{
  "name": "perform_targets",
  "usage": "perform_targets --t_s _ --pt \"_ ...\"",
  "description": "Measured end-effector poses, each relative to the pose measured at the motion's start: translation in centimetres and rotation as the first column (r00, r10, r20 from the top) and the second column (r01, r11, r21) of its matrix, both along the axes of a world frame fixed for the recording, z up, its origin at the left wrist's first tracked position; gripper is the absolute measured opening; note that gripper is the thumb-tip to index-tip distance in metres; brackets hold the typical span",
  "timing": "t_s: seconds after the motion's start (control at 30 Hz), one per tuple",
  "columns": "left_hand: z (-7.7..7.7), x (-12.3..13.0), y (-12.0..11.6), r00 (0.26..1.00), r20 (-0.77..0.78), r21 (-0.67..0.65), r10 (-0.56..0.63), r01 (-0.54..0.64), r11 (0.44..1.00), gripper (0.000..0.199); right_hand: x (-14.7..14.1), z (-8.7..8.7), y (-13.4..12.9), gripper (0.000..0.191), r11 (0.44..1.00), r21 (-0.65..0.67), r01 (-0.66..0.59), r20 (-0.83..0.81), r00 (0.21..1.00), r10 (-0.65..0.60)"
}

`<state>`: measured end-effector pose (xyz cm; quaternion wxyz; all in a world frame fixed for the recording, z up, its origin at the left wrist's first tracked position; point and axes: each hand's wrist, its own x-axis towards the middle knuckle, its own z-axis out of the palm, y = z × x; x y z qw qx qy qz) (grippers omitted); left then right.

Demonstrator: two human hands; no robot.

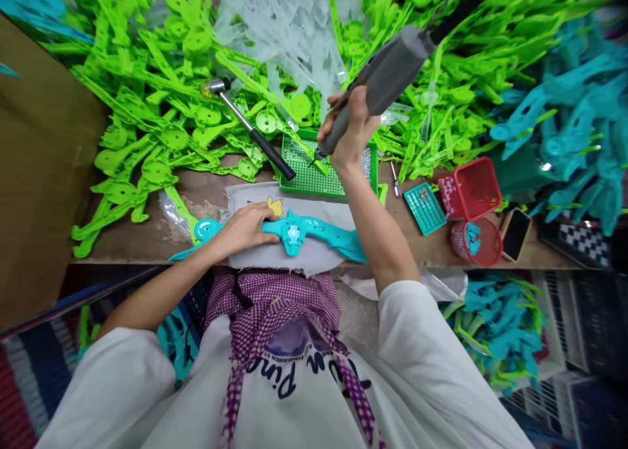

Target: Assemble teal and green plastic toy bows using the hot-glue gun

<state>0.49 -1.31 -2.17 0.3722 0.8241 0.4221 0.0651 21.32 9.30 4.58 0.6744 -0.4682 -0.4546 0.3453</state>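
Right fingers (360,104) wrapped round grey power driver (398,66), tip over green tray (314,191) | left fingers (256,218) holding turquoise piece (318,230) on pale cloth (307,262) | lime parts (174,137) heaped across counter (417,247)

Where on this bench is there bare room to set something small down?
The brown bench shows bare between your right forearm and the round red mesh basket, plus a narrow front-edge strip left of the pale grey cloth. It's crowded toward the back, where bright green plastic parts heap around the green perforated tray.
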Motion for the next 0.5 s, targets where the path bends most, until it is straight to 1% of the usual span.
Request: perform_targets --t_s 0.07,0.13,0.2,0.27,0.37,0.5 --pt "-0.1 0.0 0.0 1.0 0.012 -0.006 -0.008 0.008 1.0 0.036 -0.2 -0.1 0.9 0.068 1.0 -0.021 0.017 -0.047 0.999 -0.018" --pt "-0.1 0.0 0.0 1.0 0.018 -0.018 -0.013 0.013 1.0 0.038 0.0 0.1 0.9 0.07 0.999 -0.048 0.025 -0.073 0.997 -0.029" --pt "-0.2 0.0 0.0 1.0 0.016 -0.031 -0.009 0.01 0.999 0.039 0.5 0.3 0.6 0.073 0.997 -0.07 0.035 -0.074 0.996 -0.04" --pt "-0.2 0.0 0.0 1.0 0.018 -0.035 -0.004 0.004 0.999 0.038 1.0 0.1 0.5 0.075 0.996 -0.092 0.01 -0.034 0.999 -0.013" --pt "-0.3 0.0 0.0 1.0 0.028 -0.028 -0.01 0.011 1.0 0.037 1.6 -0.9 1.0 0.072 0.997 -0.072 -0.018 0.041 0.999 0.021" --pt "-0.3 0.0 -0.1 1.0 0.018 -0.011 -0.012 0.012 1.0 0.036 1.6 -3.0 2.3 0.064 0.999 -0.017 0.04 0.045 0.998 -0.039"
